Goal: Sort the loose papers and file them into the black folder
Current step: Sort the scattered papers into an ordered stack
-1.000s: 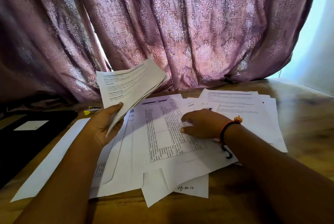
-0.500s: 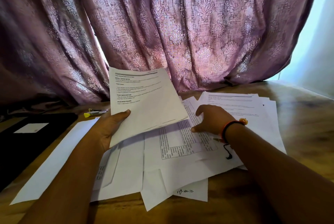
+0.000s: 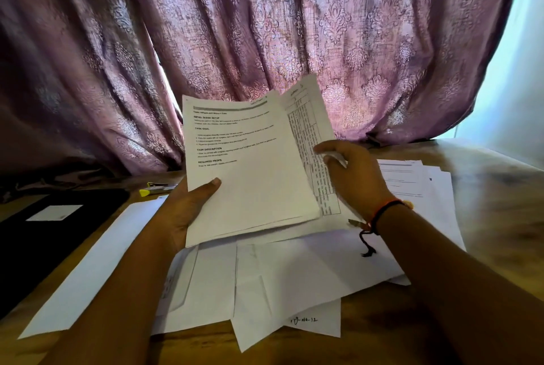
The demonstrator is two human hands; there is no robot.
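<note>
Papers (image 3: 250, 188) in a stack are gripped by the left hand (image 3: 188, 211), thumb on the front sheet, its other fingers hidden behind. The right hand (image 3: 356, 179) pinches a table-printed sheet (image 3: 309, 129) just behind that stack. This looks like the sorting step. Next the sheet needs squaring in, then more loose papers (image 3: 294, 270) need lifting from the wooden table (image 3: 485, 188). The black folder (image 3: 35, 247) lies well to the left, cut off by the frame. The small print is unreadable.

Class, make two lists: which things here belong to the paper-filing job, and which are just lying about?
Job: black folder, loose papers, held stack, gridded sheet, left hand, right hand.
Lying about: yellow highlighter, curtain.
</note>
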